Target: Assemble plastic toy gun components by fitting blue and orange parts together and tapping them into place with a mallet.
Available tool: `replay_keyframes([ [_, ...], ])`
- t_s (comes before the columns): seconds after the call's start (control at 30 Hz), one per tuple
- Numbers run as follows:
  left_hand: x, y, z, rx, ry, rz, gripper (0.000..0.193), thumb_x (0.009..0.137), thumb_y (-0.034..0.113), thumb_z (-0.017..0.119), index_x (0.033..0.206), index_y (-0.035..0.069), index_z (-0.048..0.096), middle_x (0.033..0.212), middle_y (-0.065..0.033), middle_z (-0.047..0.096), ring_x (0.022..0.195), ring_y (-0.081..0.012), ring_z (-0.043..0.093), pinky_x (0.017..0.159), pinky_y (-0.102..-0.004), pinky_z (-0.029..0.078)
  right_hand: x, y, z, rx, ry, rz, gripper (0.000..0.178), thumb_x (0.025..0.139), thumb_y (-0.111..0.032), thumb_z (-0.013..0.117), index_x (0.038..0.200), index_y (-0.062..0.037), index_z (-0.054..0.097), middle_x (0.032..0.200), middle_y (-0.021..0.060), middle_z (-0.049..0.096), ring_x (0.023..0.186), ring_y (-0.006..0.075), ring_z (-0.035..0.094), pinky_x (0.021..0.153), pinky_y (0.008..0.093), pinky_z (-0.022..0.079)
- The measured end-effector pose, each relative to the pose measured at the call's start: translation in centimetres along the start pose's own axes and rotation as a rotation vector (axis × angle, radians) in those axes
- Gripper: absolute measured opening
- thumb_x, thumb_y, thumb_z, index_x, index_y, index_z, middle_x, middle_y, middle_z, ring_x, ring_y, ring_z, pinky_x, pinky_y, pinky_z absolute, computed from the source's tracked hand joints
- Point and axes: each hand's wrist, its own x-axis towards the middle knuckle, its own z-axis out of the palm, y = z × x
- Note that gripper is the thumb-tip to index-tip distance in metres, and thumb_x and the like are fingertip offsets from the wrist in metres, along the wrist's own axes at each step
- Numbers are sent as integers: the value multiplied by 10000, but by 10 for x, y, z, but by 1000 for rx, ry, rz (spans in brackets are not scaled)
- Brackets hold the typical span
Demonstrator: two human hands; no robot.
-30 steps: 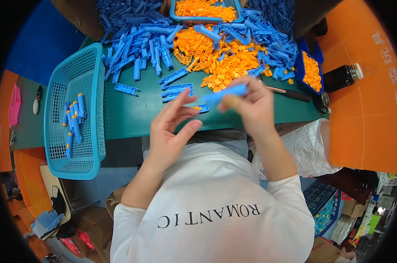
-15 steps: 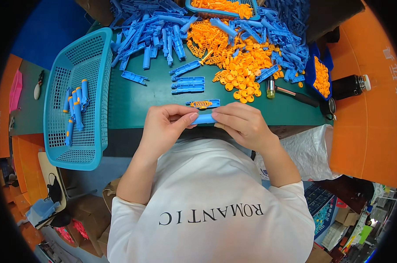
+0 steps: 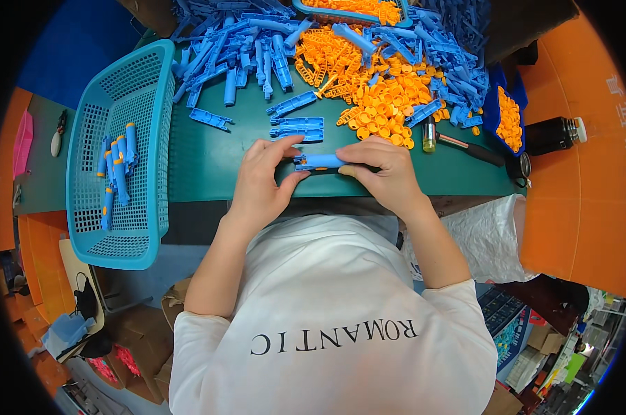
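Note:
A blue plastic tube (image 3: 320, 161) lies crosswise near the table's front edge, a bit of orange showing at its left end. My right hand (image 3: 390, 171) grips the tube's right end between thumb and fingers. Around the left end, the thumb and forefinger of my left hand (image 3: 261, 181) are spread apart, the thumb close to the lower edge. Just beyond lie blue half-shells (image 3: 297, 128) in a row, with another half-shell (image 3: 291, 104) tilted behind them. A single blue half-shell (image 3: 210, 120) sits farther left.
A light-blue basket (image 3: 162, 138) at left holds several blue tubes with orange ends (image 3: 119, 162). Piles of orange caps (image 3: 379, 114), orange toothed strips (image 3: 327, 55) and blue shells (image 3: 237, 48) cover the far side. A hammer (image 3: 475, 149) and a black bottle (image 3: 551, 135) are at right.
The blue shell in my hands has come down over the half-shell with the orange insert, which it now covers. My left fingers have spread apart; both hands have moved slightly away from me.

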Motion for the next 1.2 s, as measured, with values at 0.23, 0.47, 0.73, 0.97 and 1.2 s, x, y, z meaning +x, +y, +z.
replay_keyframes([
  [0.23, 1, -2, 0, 17, 17, 34, 525, 772, 25, 798, 1262, 71, 615, 984, -57, 741, 975, -270, 605, 866, -384, 495, 5, 1, -1, -94, -63, -55, 273, 728, 16, 827, 992, -33, 782, 962, 99, 766, 851, 241, 697, 743, 328, 553],
  [0.47, 0, -3, 3, -10, 37, 20, 443, 764, 16, 802, 1170, 45, 628, 973, -73, 730, 966, -270, 632, 856, -384, 506, 2, -2, 2, -175, -57, -67, 213, 732, 24, 812, 935, -25, 767, 960, 95, 766, 835, 250, 705, 730, 336, 561],
  [0.73, -1, 0, 3, -59, 72, 5, 353, 757, 3, 809, 1072, 36, 654, 993, -90, 707, 961, -270, 671, 831, -383, 533, 10, 1, -4, -233, -160, -138, 168, 754, -16, 799, 915, -25, 750, 910, 101, 744, 817, 272, 694, 737, 363, 557],
  [0.97, -4, -10, -6, 94, 46, 265, 176, 772, 14, 803, 934, 34, 737, 1035, -90, 738, 946, -268, 707, 801, -364, 575, 4, 2, 1, -261, -117, -204, 148, 780, -9, 767, 923, -20, 734, 911, 93, 722, 838, 274, 676, 739, 375, 549],
  [1.2, 1, -6, -7, 175, 20, 354, 172, 788, 22, 797, 947, 20, 732, 989, -102, 747, 929, -277, 715, 789, -369, 586, 0, -8, 26, -491, -11, -356, 379, 746, 13, 740, 1121, -16, 694, 977, 95, 670, 941, 315, 614, 797, 399, 533],
])
